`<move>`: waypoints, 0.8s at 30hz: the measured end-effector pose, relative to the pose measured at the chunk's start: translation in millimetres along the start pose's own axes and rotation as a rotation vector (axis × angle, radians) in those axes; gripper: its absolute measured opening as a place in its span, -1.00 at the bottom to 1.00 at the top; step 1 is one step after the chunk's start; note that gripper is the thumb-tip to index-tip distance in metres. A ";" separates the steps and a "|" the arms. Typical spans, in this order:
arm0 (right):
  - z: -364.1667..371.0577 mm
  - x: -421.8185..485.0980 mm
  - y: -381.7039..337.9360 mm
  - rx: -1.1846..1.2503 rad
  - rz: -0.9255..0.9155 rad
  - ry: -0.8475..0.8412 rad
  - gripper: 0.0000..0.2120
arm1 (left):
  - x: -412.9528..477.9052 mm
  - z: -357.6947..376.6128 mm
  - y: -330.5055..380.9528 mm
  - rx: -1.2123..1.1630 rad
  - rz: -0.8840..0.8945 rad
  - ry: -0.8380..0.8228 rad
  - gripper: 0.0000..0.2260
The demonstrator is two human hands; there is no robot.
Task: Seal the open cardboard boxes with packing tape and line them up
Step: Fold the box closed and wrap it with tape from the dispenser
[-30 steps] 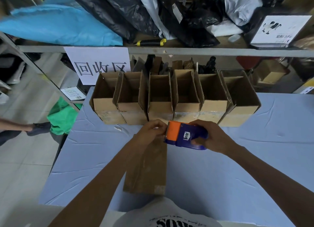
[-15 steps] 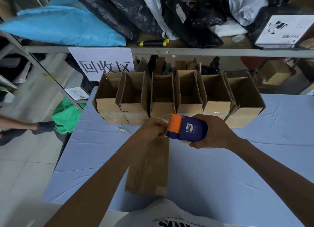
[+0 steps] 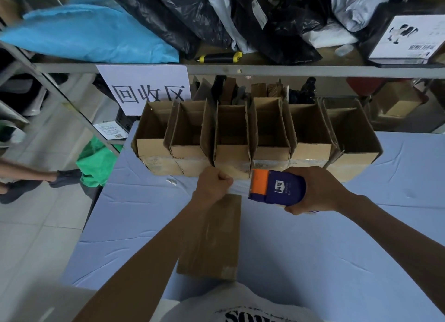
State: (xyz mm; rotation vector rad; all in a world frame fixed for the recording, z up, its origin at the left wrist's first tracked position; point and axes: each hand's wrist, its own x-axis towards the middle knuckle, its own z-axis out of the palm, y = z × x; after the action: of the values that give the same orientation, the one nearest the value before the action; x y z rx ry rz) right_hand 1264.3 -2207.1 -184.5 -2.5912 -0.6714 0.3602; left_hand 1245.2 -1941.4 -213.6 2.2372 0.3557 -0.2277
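The left hand (image 3: 213, 185) pinches clear tape (image 3: 239, 189). The right hand (image 3: 317, 189) grips the tape dispenser (image 3: 277, 187). Open boxes (image 3: 231, 134) line the worktop (image 3: 337, 249) behind them.

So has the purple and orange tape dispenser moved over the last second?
Yes. The purple and orange tape dispenser drew rightward from the left hand, along the row of open cardboard boxes, exposing clear tape.
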 end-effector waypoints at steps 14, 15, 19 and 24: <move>1.8 4.1 23.9 -0.100 0.085 -0.100 -0.19 | 9.7 -0.6 -21.5 -0.079 -0.073 -0.172 -0.86; 3.3 4.9 24.7 -0.103 0.088 -0.114 -0.19 | 8.9 0.6 -21.8 -0.081 -0.074 -0.182 -0.87; 10.0 8.3 27.1 -0.113 0.095 -0.135 -0.19 | 7.6 5.8 -26.3 -0.059 -0.066 -0.150 -0.91; 16.6 12.0 30.2 -0.110 0.103 -0.144 -0.20 | 6.3 13.9 -32.8 -0.050 -0.076 -0.090 -0.95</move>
State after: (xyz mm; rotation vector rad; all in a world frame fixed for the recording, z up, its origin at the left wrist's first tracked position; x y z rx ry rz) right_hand 1280.7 -2219.0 -214.8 -2.7308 -0.6240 0.5617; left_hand 1239.8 -1931.1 -247.9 2.1581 0.3934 -0.3548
